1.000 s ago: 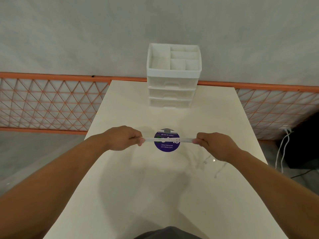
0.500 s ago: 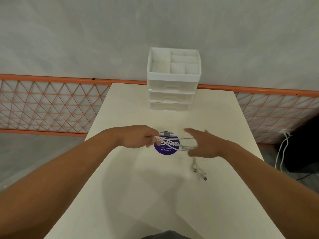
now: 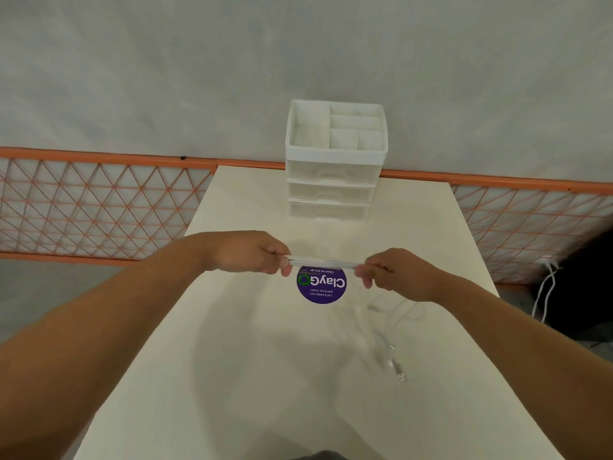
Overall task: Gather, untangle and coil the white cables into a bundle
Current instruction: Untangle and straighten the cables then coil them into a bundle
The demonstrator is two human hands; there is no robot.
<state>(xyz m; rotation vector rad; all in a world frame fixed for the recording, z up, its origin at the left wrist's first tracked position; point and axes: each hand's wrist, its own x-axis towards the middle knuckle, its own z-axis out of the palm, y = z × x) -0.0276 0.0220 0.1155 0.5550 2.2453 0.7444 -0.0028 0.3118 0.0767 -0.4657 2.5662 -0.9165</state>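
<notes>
two bare hands held a short stretch of the white cables [image 3: 321, 262] taut above the cream table [image 3: 252, 376], the strands running side by side in a nearly level line between them. the left hand [image 3: 247, 252] was closed in a pinch on one end of that stretch, fingers curled under and thumb on top. the right hand [image 3: 393, 272] was likewise closed on the other end, its fingertips bunched around the strands. below the right hand the rest of the cables dropped in loose, blurred loops to the tabletop, ending in a connector plug [image 3: 399, 374] that lay on the surface nearer the person and to the right. directly under the taut stretch, a round purple sticker [image 3: 321, 287] was stuck flat to the table, its upper edge partly covered by the cables. at the far end of the table stood a white drawer organizer [image 3: 335, 161] with open compartments on top and three drawers below. behind the table an orange lattice barrier [image 3: 99, 207] ran along a grey wall. another white cord [image 3: 545, 290] hung off to the far right, beyond the table edge.
</notes>
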